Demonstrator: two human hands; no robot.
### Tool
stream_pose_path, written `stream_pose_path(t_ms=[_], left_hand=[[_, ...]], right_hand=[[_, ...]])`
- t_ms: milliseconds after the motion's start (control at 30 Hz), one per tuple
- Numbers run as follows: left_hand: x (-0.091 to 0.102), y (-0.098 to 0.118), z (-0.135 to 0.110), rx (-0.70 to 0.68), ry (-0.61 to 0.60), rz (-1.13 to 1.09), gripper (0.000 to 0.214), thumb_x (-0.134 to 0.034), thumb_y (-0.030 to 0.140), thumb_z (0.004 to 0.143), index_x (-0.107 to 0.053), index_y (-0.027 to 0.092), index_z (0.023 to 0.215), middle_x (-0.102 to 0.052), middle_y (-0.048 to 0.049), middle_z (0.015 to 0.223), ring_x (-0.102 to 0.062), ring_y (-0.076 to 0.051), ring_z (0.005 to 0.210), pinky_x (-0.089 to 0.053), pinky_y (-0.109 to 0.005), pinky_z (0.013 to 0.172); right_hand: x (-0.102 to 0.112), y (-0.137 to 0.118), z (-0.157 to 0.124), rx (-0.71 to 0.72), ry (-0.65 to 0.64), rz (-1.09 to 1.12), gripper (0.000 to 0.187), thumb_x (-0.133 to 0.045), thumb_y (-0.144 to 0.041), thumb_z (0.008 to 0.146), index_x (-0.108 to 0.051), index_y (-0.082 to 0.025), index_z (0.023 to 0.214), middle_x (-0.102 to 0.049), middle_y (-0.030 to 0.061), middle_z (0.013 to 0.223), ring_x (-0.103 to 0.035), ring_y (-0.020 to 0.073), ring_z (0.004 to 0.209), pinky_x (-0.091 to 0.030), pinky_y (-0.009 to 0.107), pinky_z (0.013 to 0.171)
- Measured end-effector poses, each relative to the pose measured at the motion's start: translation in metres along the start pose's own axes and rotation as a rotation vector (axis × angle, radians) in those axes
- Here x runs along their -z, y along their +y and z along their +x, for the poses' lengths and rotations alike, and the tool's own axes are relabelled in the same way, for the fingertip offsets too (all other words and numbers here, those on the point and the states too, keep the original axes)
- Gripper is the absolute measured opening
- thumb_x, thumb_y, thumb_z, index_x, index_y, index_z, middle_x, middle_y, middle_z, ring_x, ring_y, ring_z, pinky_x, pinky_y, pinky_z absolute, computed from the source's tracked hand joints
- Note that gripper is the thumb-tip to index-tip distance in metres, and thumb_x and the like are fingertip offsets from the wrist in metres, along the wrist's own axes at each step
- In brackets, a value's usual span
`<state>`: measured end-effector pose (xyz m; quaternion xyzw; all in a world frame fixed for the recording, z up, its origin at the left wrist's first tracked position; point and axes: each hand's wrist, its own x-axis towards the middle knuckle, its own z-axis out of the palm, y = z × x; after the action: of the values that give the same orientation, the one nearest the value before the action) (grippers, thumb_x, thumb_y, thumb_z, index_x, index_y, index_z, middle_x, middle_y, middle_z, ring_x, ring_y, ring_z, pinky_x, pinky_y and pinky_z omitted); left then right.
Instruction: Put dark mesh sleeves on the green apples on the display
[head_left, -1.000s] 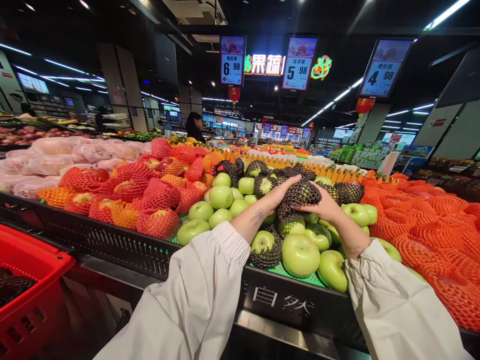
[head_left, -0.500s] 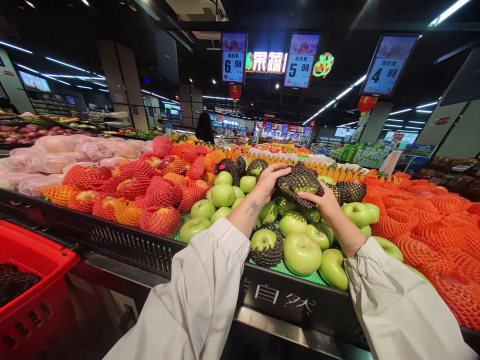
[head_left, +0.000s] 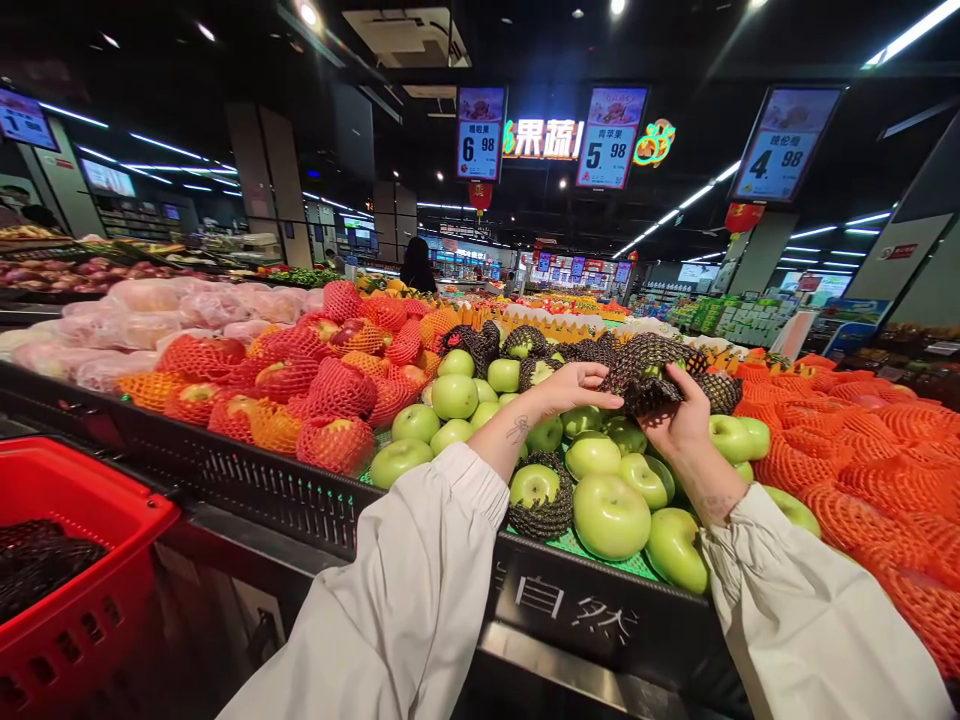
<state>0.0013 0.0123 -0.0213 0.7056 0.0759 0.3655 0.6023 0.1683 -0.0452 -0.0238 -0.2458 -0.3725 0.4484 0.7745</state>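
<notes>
Black foam net point(head_left: 645, 375) sits raised above the green apples point(head_left: 609, 515), a green apple partly showing inside it; right hand point(head_left: 686, 425) grips the net from below, fingers curled shut on it; left hand point(head_left: 574, 388) pinches its left edge, fingers nearly closed. Judged mid-way: net is not yet fully on or off. Several apples in the black display bin point(head_left: 570, 610) lie bare, a few netted; red-netted fruit point(head_left: 330, 395) beside; red basket point(head_left: 71, 560) far left.

Green apples point(head_left: 609, 515), black mesh net sleeve point(head_left: 646, 376), red-orange netted fruit point(head_left: 336, 390), red basket point(head_left: 71, 560), white sleeves point(head_left: 405, 600)
</notes>
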Motion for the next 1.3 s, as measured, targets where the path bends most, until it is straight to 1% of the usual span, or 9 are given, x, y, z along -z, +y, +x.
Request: stream_pose_path(t_ms=[133, 267, 367, 533, 800, 967, 1133, 1200, 1300], left_hand=[[0.0, -0.001, 0.0, 0.012, -0.046, 0.282, 0.021, -0.083, 0.018, 0.065, -0.066, 0.012, 0.076, -0.063, 0.003, 0.073, -0.055, -0.011, 0.071, -0.044, -0.029, 0.078], [0.0, -0.002, -0.001, -0.147, 0.246, 0.727, 0.013, -0.069, 0.009, 0.075, -0.059, 0.016, 0.069, -0.05, 0.0052, 0.065, -0.044, -0.011, 0.063, -0.036, -0.027, 0.066], [0.001, -0.002, -0.002, -0.26, 0.441, 0.912, 0.012, -0.06, 0.005, 0.079, -0.061, 0.017, 0.076, -0.057, 0.0004, 0.078, -0.049, -0.014, 0.069, -0.041, -0.027, 0.07], [0.001, 0.0, -0.001, -0.377, 0.504, 0.772, 0.016, -0.055, 0.004, 0.082, -0.058, 0.019, 0.086, -0.061, -0.0037, 0.092, -0.057, -0.018, 0.086, -0.047, -0.029, 0.079], [0.0, -0.002, 0.001, -0.369, 0.536, 0.376, 0.017, -0.056, 0.019, 0.092, -0.046, 0.021, 0.079, -0.052, 0.0036, 0.075, -0.048, -0.011, 0.064, -0.044, -0.025, 0.067], [-0.001, -0.001, 0.002, -0.399, 0.566, 0.41, 0.012, -0.061, 0.021, 0.091, -0.049, 0.02, 0.092, -0.06, 0.0003, 0.091, -0.055, -0.012, 0.079, -0.046, -0.024, 0.077], [0.0, 0.005, -0.002, -0.424, 0.691, 0.535, 0.044, -0.067, 0.015, 0.082, -0.048, 0.021, 0.122, -0.054, -0.0088, 0.128, -0.057, -0.013, 0.094, -0.048, -0.023, 0.073], [0.0, 0.007, -0.003, -0.448, 0.654, 0.625, 0.032, -0.063, 0.012, 0.082, -0.057, 0.02, 0.112, -0.056, -0.0094, 0.13, -0.058, -0.017, 0.106, -0.049, -0.025, 0.081], [-0.001, 0.006, 0.0, -0.411, 0.502, 0.613, 0.014, -0.052, 0.015, 0.088, -0.065, 0.017, 0.093, -0.069, -0.0081, 0.11, -0.062, -0.02, 0.107, -0.05, -0.031, 0.092]], right_hand=[[-0.003, 0.0, -0.004, 0.024, 0.041, -0.003, 0.024, -0.08, -0.034, 0.058, -0.071, -0.025, 0.078, -0.077, -0.0035, 0.08, -0.073, 0.0237, 0.091, -0.067, 0.037, 0.08], [-0.003, 0.0, -0.003, 0.055, -0.002, -0.026, 0.024, -0.081, -0.03, 0.057, -0.071, -0.03, 0.078, -0.079, -0.0032, 0.09, -0.072, 0.0256, 0.1, -0.068, 0.037, 0.079], [0.0, 0.001, -0.002, 0.024, -0.042, -0.076, 0.029, -0.083, -0.037, 0.062, -0.071, -0.029, 0.087, -0.079, -0.001, 0.098, -0.07, 0.0284, 0.112, -0.067, 0.042, 0.085], [0.003, 0.001, -0.004, -0.059, -0.109, -0.174, 0.042, -0.083, -0.05, 0.068, -0.069, -0.028, 0.102, -0.079, 0.0029, 0.108, -0.069, 0.0316, 0.118, -0.066, 0.05, 0.089], [0.005, 0.0, -0.007, -0.083, -0.246, -0.401, 0.051, -0.086, -0.049, 0.066, -0.073, -0.022, 0.108, -0.079, 0.0072, 0.108, -0.077, 0.0335, 0.098, -0.069, 0.039, 0.064], [0.001, 0.002, -0.011, -0.098, -0.281, -0.436, 0.052, -0.088, -0.05, 0.062, -0.075, -0.022, 0.104, -0.081, 0.007, 0.1, -0.079, 0.0314, 0.085, -0.064, 0.03, 0.047], [-0.003, 0.005, -0.015, -0.131, -0.194, -0.355, 0.049, -0.088, -0.038, 0.064, -0.073, -0.021, 0.108, -0.08, 0.0075, 0.092, -0.078, 0.0286, 0.067, -0.059, 0.029, 0.038], [-0.003, 0.005, -0.015, -0.139, -0.165, -0.349, 0.053, -0.088, -0.035, 0.066, -0.071, -0.022, 0.115, -0.08, 0.007, 0.096, -0.076, 0.0266, 0.06, -0.057, 0.029, 0.036], [-0.002, 0.004, -0.014, -0.136, -0.152, -0.359, 0.056, -0.087, -0.036, 0.067, -0.068, -0.024, 0.119, -0.08, 0.0056, 0.095, -0.074, 0.0246, 0.055, -0.057, 0.029, 0.036]])
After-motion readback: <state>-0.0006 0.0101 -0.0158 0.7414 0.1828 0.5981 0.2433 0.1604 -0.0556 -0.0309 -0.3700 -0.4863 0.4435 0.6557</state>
